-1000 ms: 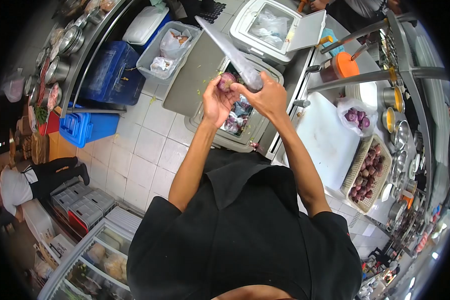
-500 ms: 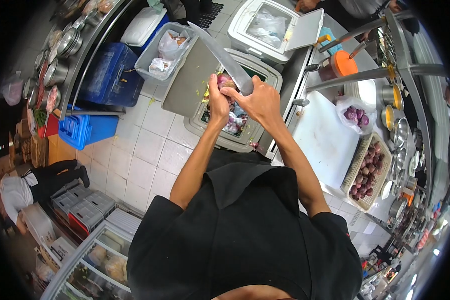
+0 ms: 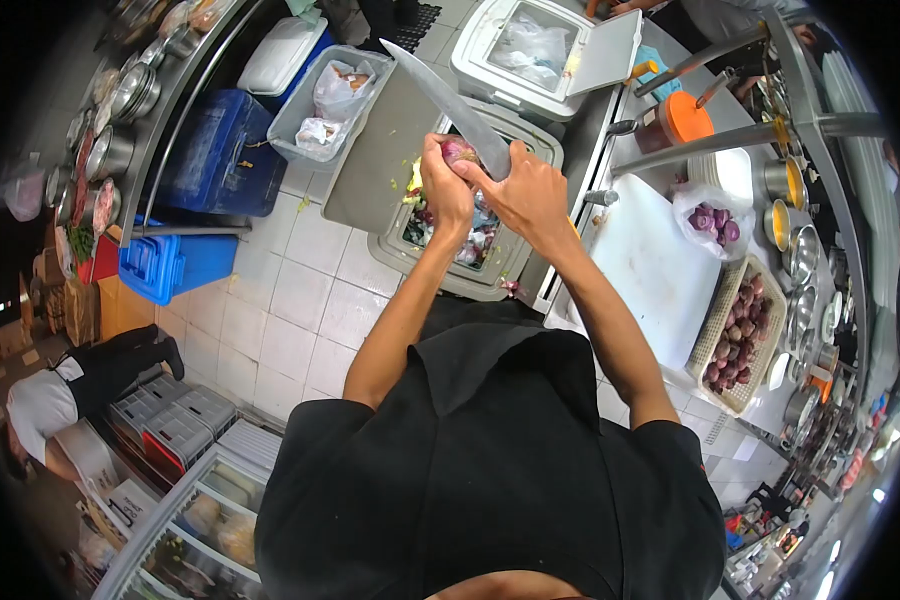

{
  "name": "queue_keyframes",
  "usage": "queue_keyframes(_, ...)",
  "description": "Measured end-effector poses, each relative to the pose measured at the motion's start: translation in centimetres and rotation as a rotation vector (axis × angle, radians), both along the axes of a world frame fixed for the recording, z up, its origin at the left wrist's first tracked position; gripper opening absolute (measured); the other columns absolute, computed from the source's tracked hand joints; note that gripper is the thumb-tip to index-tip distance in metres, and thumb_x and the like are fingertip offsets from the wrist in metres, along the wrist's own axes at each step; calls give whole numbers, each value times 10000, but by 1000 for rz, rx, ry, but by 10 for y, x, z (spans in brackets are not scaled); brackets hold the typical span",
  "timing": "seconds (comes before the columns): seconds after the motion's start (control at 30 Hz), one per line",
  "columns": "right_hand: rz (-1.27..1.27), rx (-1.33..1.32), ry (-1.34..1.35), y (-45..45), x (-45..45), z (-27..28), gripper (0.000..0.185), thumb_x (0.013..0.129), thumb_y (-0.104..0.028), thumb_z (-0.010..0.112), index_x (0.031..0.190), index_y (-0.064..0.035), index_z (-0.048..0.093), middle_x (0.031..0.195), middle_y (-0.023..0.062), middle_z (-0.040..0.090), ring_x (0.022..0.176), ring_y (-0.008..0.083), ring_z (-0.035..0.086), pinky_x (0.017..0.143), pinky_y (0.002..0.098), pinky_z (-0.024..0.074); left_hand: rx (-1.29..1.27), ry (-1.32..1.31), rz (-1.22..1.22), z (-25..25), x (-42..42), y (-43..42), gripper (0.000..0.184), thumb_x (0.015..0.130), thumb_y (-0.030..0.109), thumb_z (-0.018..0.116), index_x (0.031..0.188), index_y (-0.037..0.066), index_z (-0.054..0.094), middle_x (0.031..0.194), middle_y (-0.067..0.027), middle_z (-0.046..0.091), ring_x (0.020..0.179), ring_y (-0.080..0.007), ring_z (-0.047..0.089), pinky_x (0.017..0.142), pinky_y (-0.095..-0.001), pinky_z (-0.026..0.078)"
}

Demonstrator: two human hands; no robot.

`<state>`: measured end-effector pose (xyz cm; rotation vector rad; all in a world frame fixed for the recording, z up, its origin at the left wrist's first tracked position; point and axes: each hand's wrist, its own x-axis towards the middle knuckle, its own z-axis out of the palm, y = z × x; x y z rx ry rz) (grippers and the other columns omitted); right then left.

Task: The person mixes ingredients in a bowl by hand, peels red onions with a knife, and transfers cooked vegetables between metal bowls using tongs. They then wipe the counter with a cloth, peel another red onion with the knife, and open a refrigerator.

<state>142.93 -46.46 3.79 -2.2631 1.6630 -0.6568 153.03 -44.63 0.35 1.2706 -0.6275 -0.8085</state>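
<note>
The left hand (image 3: 446, 198) grasps a purple onion (image 3: 459, 151) above an open waste-filled bin (image 3: 460, 284), while the right hand (image 3: 532, 198) clasps a long knife (image 3: 450, 103), its blade beside the onion and its tip directed forward and leftward. To the right lie a white cutting board (image 3: 638, 280) and a basket (image 3: 720, 318) of unpeeled onions; farther forward stands a white container (image 3: 505, 88) with its lid open.

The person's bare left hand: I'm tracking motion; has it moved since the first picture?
Yes; the left hand shifted right in view, relative to the grey plastic bin.
</note>
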Motion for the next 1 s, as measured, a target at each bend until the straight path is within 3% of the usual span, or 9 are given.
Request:
queue_keyframes(0.1, 32, -6, 21, -6, -2, 6, 814, 728, -757, 599, 730, 55, 548, 624, 243, 617, 556, 375, 641, 502, 447, 501, 24, 147, -75, -3, 3, -5, 372, 984, 306, 271, 862, 30, 489, 770, -62, 500, 685, -170, 463, 635, -317, 423)
queue_keyframes(0.33, 93, -2, -9, -15, -6, 11, 797, 766, -739, 577, 717, 56, 550, 562, 224, 594, 519, 354, 630, 491, 435, 488, 58, 174, -95, 11, 5, -16, 375, 972, 319, 274, 837, 40, 487, 756, -50, 510, 642, -166, 458, 579, -312, 413)
queue_keyframes(0.43, 118, 24, -75, -22, -11, 11, 787, 767, -728, 589, 707, 56, 555, 566, 227, 589, 540, 358, 626, 523, 430, 487, 111, 224, -262, 19, 12, -18, 354, 964, 318, 292, 828, 70, 504, 712, -28, 510, 560, -129, 445, 482, -283, 377)
queue_keyframes(0.53, 138, 57, -166, -32, -19, 7, 776, 762, -718, 606, 687, 53, 561, 575, 227, 589, 544, 355, 607, 551, 425, 480, 203, 416, -476, 32, 18, -23, 386, 952, 367, 329, 769, 111, 553, 601, 17, 483, 418, -71, 309, 395, -243, 222)
queue_keyframes(0.7, 219, 105, -340, -34, -23, 11, 716, 749, -672, 665, 685, 37, 589, 574, 195, 581, 505, 319, 561, 534, 403, 462, 102, 532, -427, 33, 9, -22, 349, 950, 358, 358, 731, 134, 515, 587, 19, 466, 392, -67, 293, 368, -241, 205)
queue_keyframes(0.8, 267, 85, -453, -33, -26, 12, 679, 740, -636, 699, 734, 39, 622, 578, 183, 582, 494, 301, 561, 516, 384, 454, 74, 536, -536, 32, 13, -25, 335, 983, 334, 333, 842, 101, 529, 617, 8, 490, 361, -74, 275, 326, -244, 195)
queue_keyframes(0.93, 357, -33, -276, -41, -34, 11, 636, 739, -599, 722, 754, 30, 625, 576, 175, 581, 477, 299, 555, 501, 378, 450, 155, 565, -715, 38, 21, -27, 347, 989, 327, 338, 780, 109, 509, 565, 25, 441, 350, -53, 238, 319, -230, 159)
queue_keyframes(1.0, 390, -54, -216, -42, -35, 18, 506, 786, -475, 739, 818, 18, 635, 639, 166, 610, 508, 276, 560, 521, 356, 450, 162, 549, -777, 38, 20, -30, 405, 996, 373, 326, 741, 115, 507, 555, 34, 416, 348, -45, 241, 320, -222, 148)
